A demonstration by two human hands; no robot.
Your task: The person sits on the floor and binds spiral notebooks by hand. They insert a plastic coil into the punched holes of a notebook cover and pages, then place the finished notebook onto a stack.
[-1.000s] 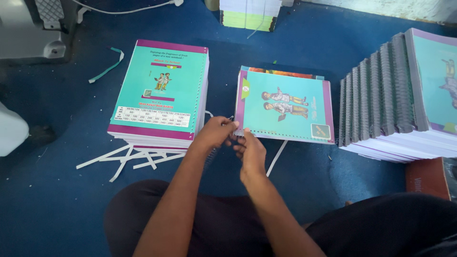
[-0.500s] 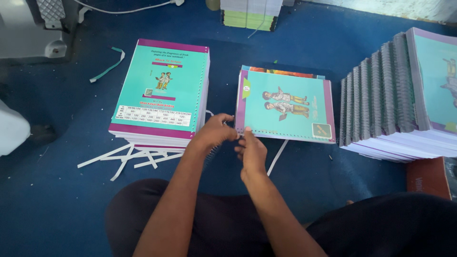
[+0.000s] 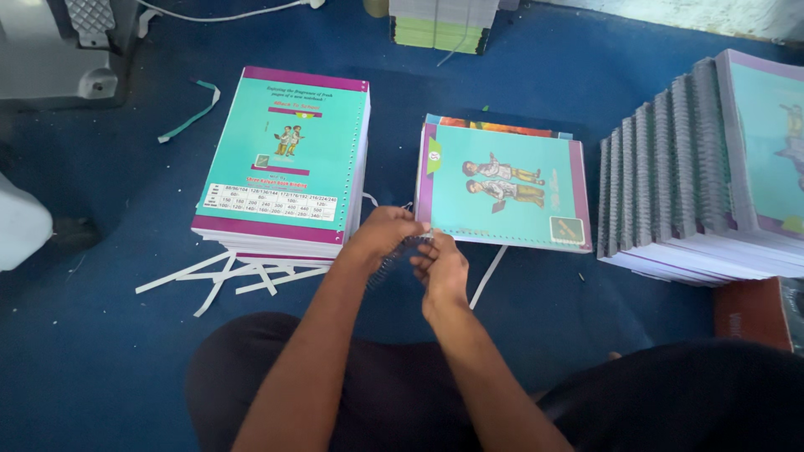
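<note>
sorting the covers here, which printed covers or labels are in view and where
Left stack: teal cover, purple bands, white table panel, small figures.
Middle book: teal cover, purple left strip, two figures, by the left hand and right hand.
Right row: bound books, teal and purple covers.
Top stack: green-edged pages.

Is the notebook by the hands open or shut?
Shut: the notebook lies flat, teal front cover up, on the blue floor; no pages show.

Two hands (image 3: pixel 419 251); one wire coil (image 3: pixel 394 259); three notebook stacks (image 3: pixel 285 159).
</note>
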